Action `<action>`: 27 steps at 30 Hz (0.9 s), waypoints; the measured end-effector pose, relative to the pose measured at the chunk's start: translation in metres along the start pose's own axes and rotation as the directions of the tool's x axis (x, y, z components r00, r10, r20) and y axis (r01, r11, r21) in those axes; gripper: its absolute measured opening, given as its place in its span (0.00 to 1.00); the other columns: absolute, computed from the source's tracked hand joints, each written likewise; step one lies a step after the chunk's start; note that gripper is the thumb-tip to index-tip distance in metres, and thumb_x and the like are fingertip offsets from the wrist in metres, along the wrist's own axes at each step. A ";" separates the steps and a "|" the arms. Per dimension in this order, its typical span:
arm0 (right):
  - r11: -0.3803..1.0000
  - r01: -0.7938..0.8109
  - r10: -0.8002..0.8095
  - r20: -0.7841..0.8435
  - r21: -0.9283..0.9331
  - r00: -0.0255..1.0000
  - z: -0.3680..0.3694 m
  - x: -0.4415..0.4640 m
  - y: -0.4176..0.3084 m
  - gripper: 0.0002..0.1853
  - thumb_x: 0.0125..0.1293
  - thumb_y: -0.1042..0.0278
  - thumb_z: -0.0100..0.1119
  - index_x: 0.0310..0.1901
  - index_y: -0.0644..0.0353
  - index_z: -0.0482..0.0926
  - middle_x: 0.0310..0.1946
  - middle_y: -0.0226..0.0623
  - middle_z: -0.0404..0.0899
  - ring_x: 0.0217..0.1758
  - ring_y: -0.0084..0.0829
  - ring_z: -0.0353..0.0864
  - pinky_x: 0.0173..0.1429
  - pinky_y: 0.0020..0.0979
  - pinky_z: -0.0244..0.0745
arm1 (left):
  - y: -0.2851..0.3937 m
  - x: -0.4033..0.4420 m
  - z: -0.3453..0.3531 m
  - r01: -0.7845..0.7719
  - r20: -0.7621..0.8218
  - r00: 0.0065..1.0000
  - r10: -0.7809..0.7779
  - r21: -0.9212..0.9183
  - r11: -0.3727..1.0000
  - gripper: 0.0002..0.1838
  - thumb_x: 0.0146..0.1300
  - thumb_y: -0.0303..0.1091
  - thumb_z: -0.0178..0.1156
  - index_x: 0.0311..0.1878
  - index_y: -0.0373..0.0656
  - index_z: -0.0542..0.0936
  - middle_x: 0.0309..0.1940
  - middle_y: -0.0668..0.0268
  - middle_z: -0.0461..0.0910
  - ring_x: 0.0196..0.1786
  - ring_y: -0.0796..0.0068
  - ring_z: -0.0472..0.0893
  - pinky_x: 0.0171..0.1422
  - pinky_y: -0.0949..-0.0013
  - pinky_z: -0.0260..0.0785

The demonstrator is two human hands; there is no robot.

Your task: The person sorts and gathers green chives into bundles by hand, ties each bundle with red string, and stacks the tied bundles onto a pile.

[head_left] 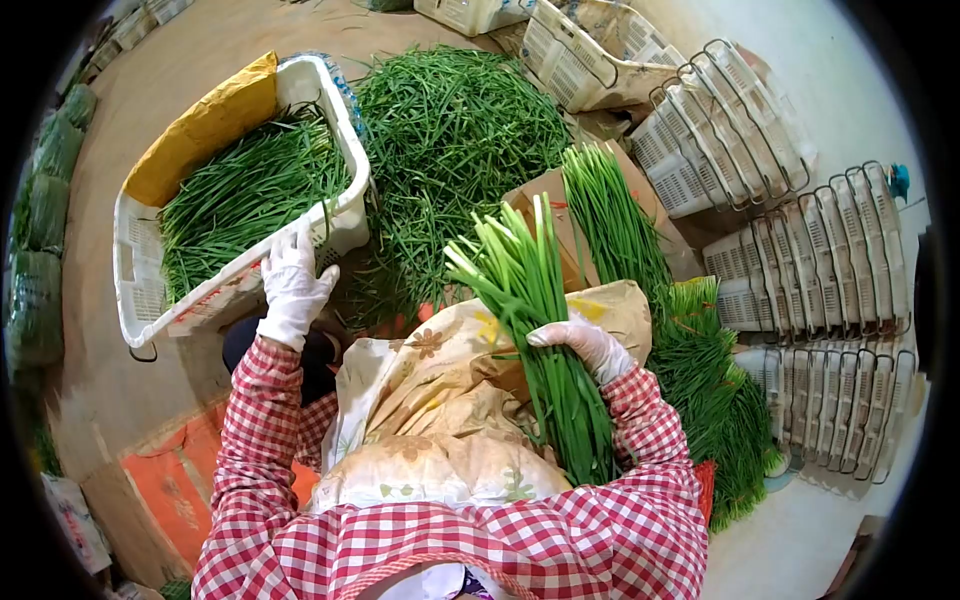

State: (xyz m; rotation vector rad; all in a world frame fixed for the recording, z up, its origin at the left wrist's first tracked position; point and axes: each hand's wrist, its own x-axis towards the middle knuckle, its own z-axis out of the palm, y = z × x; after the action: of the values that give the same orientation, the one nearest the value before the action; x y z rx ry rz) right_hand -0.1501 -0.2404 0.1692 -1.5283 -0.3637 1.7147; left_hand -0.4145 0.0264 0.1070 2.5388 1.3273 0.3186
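Head view: right hand (592, 350) clamped on green bundle (540, 325); left hand (291, 287) open, at part-filled crate (205, 307), upper left; heap (450, 130), top centre, unbundled.

Brown, worn, hard floor (150, 110) before you. Large loose heap of long green leaves (460, 150) directly on it, ahead of you. Flat orange-red sheet (165, 490) spread at your left. Clear-plastic-wrapped green bundles (38, 300) in row along far left. Stacked white slatted plastic crates with wire handles (830, 270) at your right.
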 end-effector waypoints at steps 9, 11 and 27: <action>0.951 0.238 -0.219 0.115 -0.197 0.969 0.024 0.004 0.004 0.24 0.54 0.65 0.65 0.52 0.64 0.76 0.45 0.32 0.79 0.46 0.24 0.75 0.54 0.27 0.69 | 0.116 -0.024 -0.045 0.040 0.320 0.913 0.252 -0.685 0.728 0.08 0.59 0.32 0.65 0.36 0.38 0.81 0.19 0.73 0.75 0.22 0.87 0.70 0.25 0.78 0.63; 0.949 0.224 -0.204 0.112 -0.222 0.973 0.022 0.001 0.007 0.24 0.54 0.65 0.65 0.53 0.64 0.76 0.45 0.32 0.79 0.47 0.25 0.75 0.55 0.27 0.69 | 0.117 -0.026 -0.040 0.042 0.299 0.922 0.247 -0.709 0.704 0.07 0.60 0.32 0.65 0.34 0.38 0.81 0.17 0.74 0.74 0.21 0.87 0.70 0.24 0.78 0.63; 0.973 0.175 -0.196 0.138 0.153 0.971 0.015 -0.022 0.021 0.16 0.52 0.66 0.65 0.41 0.66 0.80 0.32 0.34 0.82 0.30 0.23 0.81 0.38 0.24 0.77 | 0.064 -0.071 -0.063 0.289 0.492 0.825 0.280 -0.791 0.540 0.37 0.59 0.51 0.63 0.61 0.29 0.67 0.37 0.55 0.82 0.39 0.69 0.83 0.46 0.71 0.75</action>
State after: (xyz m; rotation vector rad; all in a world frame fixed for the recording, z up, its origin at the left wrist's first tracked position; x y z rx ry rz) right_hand -0.1727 -0.2649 0.1738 -1.2265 -0.4418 1.6754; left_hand -0.4243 -0.0592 0.1822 1.5620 0.6528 0.1144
